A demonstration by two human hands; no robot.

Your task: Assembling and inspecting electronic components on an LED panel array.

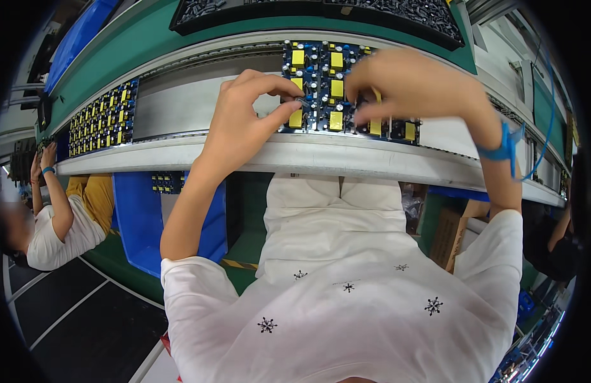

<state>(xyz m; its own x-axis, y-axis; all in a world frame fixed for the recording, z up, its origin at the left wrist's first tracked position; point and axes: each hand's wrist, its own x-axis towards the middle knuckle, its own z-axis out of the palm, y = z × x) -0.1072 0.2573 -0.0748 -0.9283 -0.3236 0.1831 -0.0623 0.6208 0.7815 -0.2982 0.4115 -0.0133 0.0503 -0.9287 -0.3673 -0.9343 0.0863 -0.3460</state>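
Note:
A panel of blue circuit boards (319, 115) lies on the conveyor line before me, set with yellow blocks and small round parts. My left hand (244, 115) is at the panel's left side, thumb and forefinger pinched on a small grey component (301, 101) over the boards. Over the right part of the panel is my right hand (410, 86), smeared by motion. Its fingers curl toward the boards and cover some of them; whether they hold anything does not show. A blue wrist strap (500, 152) with a coiled cord circles my right wrist.
Black trays (397, 25) of small dark parts stand beyond the conveyor rail (244, 153). Another board panel (104, 121) sits farther left, near a co-worker (59, 220). Below the line are a blue bin (139, 223) and a cardboard box (450, 233).

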